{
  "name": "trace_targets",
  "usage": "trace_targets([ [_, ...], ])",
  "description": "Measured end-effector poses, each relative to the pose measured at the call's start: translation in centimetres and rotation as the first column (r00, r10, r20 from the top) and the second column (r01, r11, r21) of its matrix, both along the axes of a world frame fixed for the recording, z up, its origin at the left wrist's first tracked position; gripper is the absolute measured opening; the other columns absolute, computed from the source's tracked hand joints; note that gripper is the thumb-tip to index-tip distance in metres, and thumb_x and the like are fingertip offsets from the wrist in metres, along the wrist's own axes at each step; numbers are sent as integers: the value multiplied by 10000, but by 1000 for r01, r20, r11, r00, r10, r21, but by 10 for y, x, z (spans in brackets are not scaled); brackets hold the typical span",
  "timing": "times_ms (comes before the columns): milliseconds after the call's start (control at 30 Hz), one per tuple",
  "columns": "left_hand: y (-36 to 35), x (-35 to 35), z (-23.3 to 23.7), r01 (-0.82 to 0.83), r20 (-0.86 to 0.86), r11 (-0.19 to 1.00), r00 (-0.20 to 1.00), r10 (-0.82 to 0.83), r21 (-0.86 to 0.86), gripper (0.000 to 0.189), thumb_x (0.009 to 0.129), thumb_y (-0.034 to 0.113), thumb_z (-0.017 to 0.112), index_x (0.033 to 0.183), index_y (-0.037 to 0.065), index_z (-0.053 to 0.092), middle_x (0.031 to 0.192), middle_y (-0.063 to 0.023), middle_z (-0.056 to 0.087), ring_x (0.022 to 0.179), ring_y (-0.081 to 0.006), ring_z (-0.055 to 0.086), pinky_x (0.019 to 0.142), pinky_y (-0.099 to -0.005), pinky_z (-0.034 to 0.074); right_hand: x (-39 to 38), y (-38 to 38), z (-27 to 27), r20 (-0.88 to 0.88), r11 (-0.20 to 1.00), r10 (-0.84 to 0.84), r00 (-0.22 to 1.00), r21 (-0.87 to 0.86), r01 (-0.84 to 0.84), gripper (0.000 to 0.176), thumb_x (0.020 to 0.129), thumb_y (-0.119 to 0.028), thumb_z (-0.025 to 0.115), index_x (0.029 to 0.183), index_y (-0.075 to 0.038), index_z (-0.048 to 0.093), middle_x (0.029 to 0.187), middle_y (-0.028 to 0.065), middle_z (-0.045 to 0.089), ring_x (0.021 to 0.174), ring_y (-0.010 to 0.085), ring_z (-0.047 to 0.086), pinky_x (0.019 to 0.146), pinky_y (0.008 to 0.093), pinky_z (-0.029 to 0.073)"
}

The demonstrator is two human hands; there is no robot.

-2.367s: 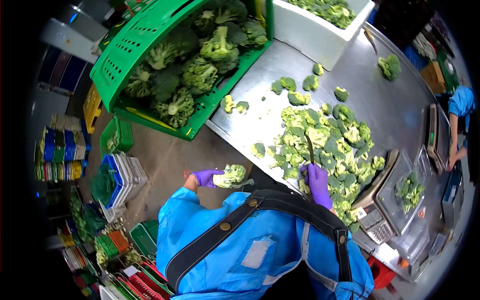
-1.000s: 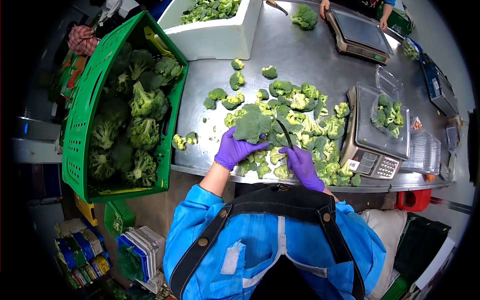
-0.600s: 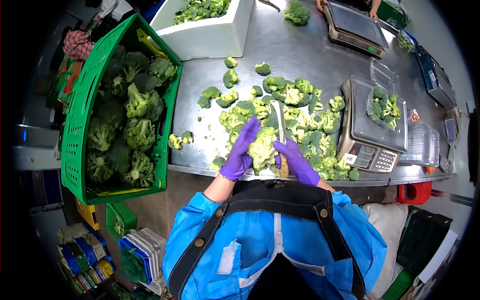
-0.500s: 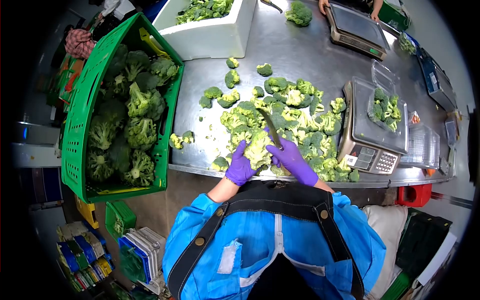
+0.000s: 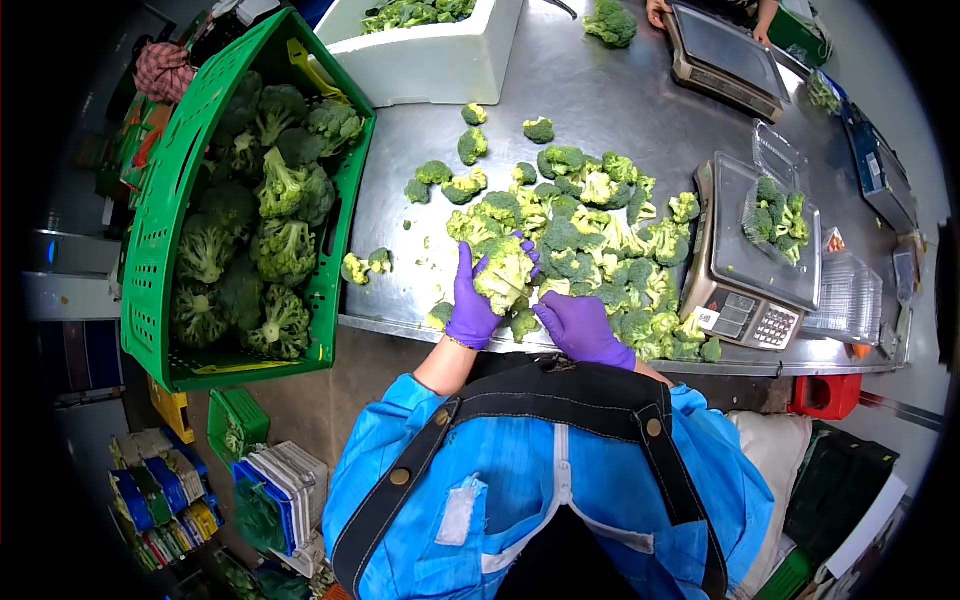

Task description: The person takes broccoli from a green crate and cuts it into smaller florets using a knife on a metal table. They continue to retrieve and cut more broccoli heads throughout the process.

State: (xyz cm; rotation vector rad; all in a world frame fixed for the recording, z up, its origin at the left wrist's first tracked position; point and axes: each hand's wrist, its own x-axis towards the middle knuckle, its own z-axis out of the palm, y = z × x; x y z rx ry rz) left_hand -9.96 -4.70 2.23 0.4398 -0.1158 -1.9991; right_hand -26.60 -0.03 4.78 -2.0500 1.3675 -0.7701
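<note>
Clasping pale-green broccoli head (image 5: 503, 278) between thumb and fingers of purple-gloved left hand (image 5: 473, 312), centre of frame; can't tell grip of purple-gloved right hand (image 5: 582, 328), just beside. Might drop it onto loose dark-green florets (image 5: 620, 272) through slack hold.

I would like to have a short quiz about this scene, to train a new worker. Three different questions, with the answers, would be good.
1. Choose: the left hand holds (a) a spoon, (b) a broccoli head, (c) a lemon.
2. True or false: the clear container on the nearer scale has its lid open.
3. Fill in: the large crate holding broccoli is coloured ____.
Key: 1. b; 2. true; 3. green.
</note>
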Motion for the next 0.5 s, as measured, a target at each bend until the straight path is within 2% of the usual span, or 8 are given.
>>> trace_targets([
  [133,-2,-1,9,33,16,999,999,-33,-8,797,874,619,263,1307,-46,337,1250,-217,460,1147,-314,466,994,-414,350,3,0,1,-47,999,-4,999,-51,1,320,879,-363,497,709,-92,516,536,120,516,491,327,540,446,417,408],
  [200,-2,-1,15,59,43,998,997,-58,-5,811,869,630,254,1302,-50,343,1243,-216,467,1141,-308,472,992,-407,354,4,0,-2,-141,999,-35,989,-39,30,309,875,-360,502,715,-95,517,534,111,522,481,308,545,438,410,410],
  [267,-1,2,20,54,254,991,967,-21,-126,844,857,653,243,1301,-58,341,1239,-217,472,1144,-304,473,995,-400,352,4,1,-1,-186,999,-29,982,-21,25,298,873,-359,505,728,-98,521,534,106,525,474,301,546,434,409,410],
  [300,-1,2,24,54,254,991,967,-20,-125,844,857,653,243,1301,-58,341,1239,-217,472,1144,-304,473,995,-400,352,5,2,0,-230,1000,-19,973,-1,19,287,870,-358,509,741,-102,525,533,101,528,467,293,547,431,407,411],
  [367,-3,4,33,141,135,988,982,-131,-68,888,834,686,243,1305,-62,332,1241,-214,471,1151,-314,466,1002,-405,344,7,1,0,-189,999,-9,982,-51,-1,280,870,-355,509,757,-100,528,531,101,528,463,290,546,428,405,411],
  [400,-3,2,30,241,-34,969,970,-243,-48,932,809,714,256,1321,-63,300,1275,-210,439,1178,-330,438,1021,-417,319,8,2,0,-150,995,1,989,-103,-17,273,870,-352,510,772,-98,531,529,101,529,459,288,545,426,403,410],
  [433,1,-3,30,240,-66,971,968,-241,-22,963,794,732,260,1339,-62,260,1316,-211,390,1203,-345,406,1035,-430,296,8,2,0,-149,995,4,989,-101,-20,273,870,-352,510,772,-98,531,529,101,529,459,288,545,426,403,410],
  [500,1,-5,23,230,-114,966,963,-244,-120,913,816,677,330,1348,-59,239,1344,-210,355,1224,-335,385,1046,-429,279,8,0,0,-175,997,-30,984,-82,16,277,869,-348,511,778,-87,529,531,106,534,462,289,546,428,397,413],
])
